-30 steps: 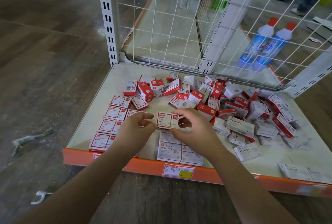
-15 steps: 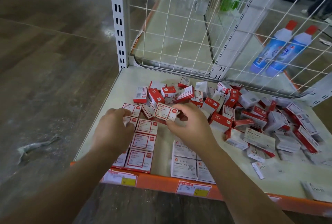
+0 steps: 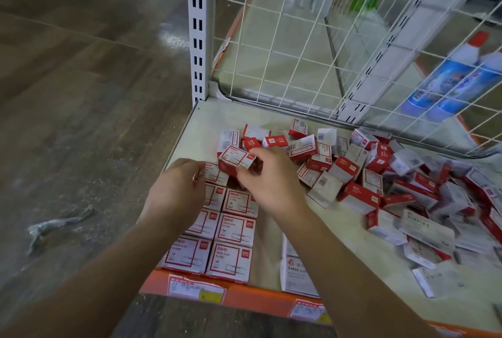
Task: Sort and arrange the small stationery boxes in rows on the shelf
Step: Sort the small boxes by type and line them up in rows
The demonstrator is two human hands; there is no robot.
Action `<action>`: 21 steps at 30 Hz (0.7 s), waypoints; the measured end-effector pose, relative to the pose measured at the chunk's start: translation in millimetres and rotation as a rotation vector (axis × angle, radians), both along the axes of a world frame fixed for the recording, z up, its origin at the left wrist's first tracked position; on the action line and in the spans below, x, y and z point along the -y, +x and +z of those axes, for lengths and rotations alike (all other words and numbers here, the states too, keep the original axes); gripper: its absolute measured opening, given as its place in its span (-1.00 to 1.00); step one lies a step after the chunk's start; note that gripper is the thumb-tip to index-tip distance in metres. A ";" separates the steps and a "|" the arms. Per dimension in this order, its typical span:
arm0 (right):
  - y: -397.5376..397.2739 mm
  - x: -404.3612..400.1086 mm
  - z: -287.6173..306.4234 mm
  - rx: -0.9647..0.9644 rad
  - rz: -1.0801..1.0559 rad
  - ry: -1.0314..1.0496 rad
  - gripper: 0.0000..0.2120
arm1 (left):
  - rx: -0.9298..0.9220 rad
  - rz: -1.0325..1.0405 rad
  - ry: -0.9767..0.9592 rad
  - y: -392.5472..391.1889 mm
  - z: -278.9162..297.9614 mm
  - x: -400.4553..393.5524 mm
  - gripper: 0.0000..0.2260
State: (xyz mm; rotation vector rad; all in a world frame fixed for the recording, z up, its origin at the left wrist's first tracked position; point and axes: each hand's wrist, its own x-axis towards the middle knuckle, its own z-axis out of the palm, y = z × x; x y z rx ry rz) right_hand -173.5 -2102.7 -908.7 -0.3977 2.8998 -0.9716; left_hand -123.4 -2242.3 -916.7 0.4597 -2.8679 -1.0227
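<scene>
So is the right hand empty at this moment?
No, the right hand grips a small red and white box above the far end of the arranged rows.

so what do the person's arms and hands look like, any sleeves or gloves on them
Both arms are bare as far up as the head view shows, with no sleeve in sight. The left hand and the right hand wear no gloves. No watch, ring, bracelet or other marking is visible on either wrist or on the fingers.
</scene>
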 end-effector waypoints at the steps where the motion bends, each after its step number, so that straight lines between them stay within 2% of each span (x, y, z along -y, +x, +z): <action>1: -1.9 1.5 0.0 -0.007 -0.010 0.013 -0.75 | -0.002 -0.003 0.002 -1.2 -1.0 1.4 -0.70; 11: -19.9 19.9 0.2 -0.057 -0.034 0.117 -0.61 | 0.015 -0.007 0.014 -7.8 -4.7 8.5 -0.66; 21: -26.3 33.6 -4.5 0.039 0.028 0.018 -0.59 | -0.038 0.055 0.037 -12.9 -1.8 11.2 -0.56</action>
